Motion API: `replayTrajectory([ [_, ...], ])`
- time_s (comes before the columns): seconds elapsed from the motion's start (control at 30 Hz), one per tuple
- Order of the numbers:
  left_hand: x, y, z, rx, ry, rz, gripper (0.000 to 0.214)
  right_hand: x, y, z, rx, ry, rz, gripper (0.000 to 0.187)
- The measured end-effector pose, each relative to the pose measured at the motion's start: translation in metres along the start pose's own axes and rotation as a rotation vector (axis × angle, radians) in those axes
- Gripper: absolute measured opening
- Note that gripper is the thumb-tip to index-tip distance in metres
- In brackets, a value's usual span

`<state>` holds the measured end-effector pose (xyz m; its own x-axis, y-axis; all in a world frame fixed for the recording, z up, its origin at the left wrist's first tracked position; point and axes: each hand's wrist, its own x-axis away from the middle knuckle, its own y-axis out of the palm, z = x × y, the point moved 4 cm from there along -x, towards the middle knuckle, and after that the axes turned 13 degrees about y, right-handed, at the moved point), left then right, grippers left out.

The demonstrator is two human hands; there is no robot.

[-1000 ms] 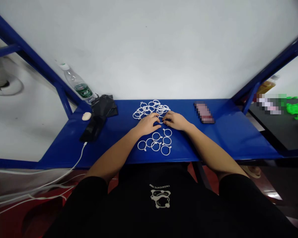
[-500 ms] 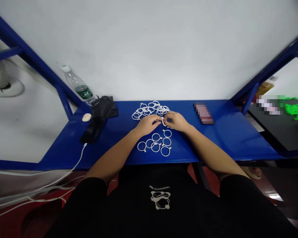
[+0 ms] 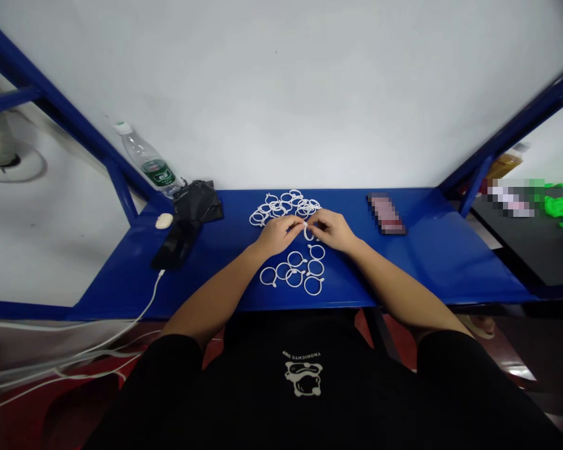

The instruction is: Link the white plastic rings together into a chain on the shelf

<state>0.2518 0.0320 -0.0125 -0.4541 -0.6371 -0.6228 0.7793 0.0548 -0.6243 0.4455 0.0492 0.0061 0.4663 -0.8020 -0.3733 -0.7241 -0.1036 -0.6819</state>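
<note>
Between my two hands is a white plastic ring (image 3: 308, 234) with a small tab, partly covered by my fingers. My left hand (image 3: 279, 235) pinches at the tab from the left, thumb and forefinger close together. From the other side my right hand (image 3: 331, 229) is closed on the same ring, its fingertips nearly meeting those of the left. Just beyond the hands lies a heap of similar white rings (image 3: 281, 206). Nearer to me, several more white rings (image 3: 294, 278) are spread on the blue table (image 3: 234, 275), some overlapping.
On the left stand a plastic bottle (image 3: 157, 172), a crumpled black bag (image 3: 199, 201), a dark device (image 3: 176, 244) with a white cable (image 3: 152, 297), and a pale rounded object (image 3: 164, 221). A phone (image 3: 386, 214) lies at right. Blue frame bars (image 3: 122, 190) flank the table.
My left fingertips have closed in on the ring's tab, and both hands now meet there. The loose rings lie as before.
</note>
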Motion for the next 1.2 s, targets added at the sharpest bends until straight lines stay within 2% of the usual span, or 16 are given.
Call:
replayTrajectory([
  [0.33, -0.0004, -0.0007, 0.0005, -0.037, 0.027, -0.020, 0.013, -0.0012, 0.0014, -0.0023, -0.101, 0.030, -0.064, 0.028],
  [0.73, -0.0005, 0.0022, -0.0013, -0.057, 0.056, -0.011, 0.011, -0.0027, 0.0033, 0.0000, -0.197, -0.049, -0.014, 0.017],
  [1.0, -0.0009, 0.0024, -0.0018, -0.069, 0.062, -0.023, 0.014, -0.0030, 0.0040, 0.0005, -0.211, -0.028, -0.036, 0.016],
  [1.2, 0.0004, 0.0025, -0.0031, -0.079, 0.075, 0.009, 0.012, -0.0018, 0.0044, 0.0015, -0.130, 0.022, -0.035, 0.016],
])
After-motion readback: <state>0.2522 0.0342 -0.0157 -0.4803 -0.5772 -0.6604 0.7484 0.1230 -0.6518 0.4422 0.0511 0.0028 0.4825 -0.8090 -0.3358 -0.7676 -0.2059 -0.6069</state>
